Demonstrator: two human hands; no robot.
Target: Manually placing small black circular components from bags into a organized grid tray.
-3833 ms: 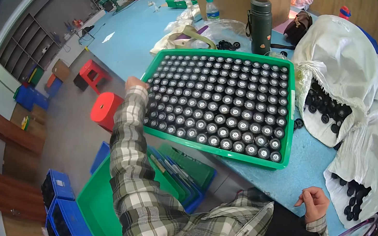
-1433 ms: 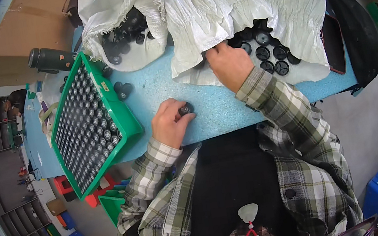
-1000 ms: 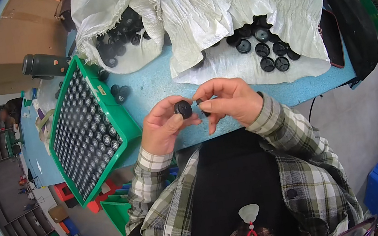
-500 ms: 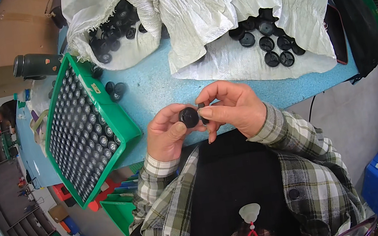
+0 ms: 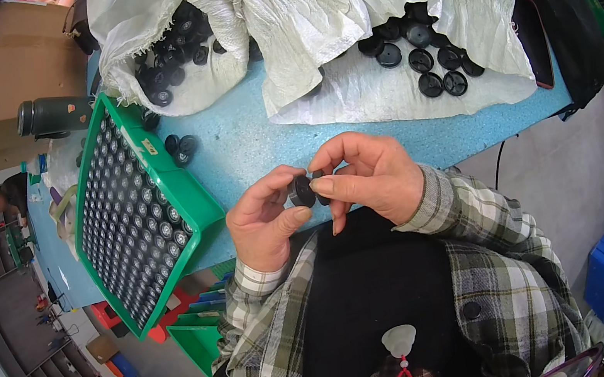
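Above my lap, my left hand (image 5: 260, 230) pinches a round black plastic disc (image 5: 302, 191) between thumb and fingers, its rim turned mostly edge-on. My right hand (image 5: 378, 177) grips a smaller black round part (image 5: 320, 188) against the disc's right side. The fingertips partly cover both pieces, so I cannot tell whether they are joined. To the left, a green tray (image 5: 199, 204) holds rows of black round parts with pale centres. Ahead on the right, several black discs (image 5: 421, 61) lie on the mouth of a white woven sack (image 5: 350, 95).
At the back left, another white sack (image 5: 224, 83) opens on many small black parts (image 5: 173, 55). A few loose black parts (image 5: 183, 148) sit beside the tray on the blue tabletop (image 5: 248, 138). A dark bottle (image 5: 53, 115) lies behind the tray; a black bag (image 5: 564, 32) is at the right edge.
The disc in my left hand has turned from facing me to nearly edge-on. My right hand has brought the smaller part closer against it. The whole view has shifted slightly.
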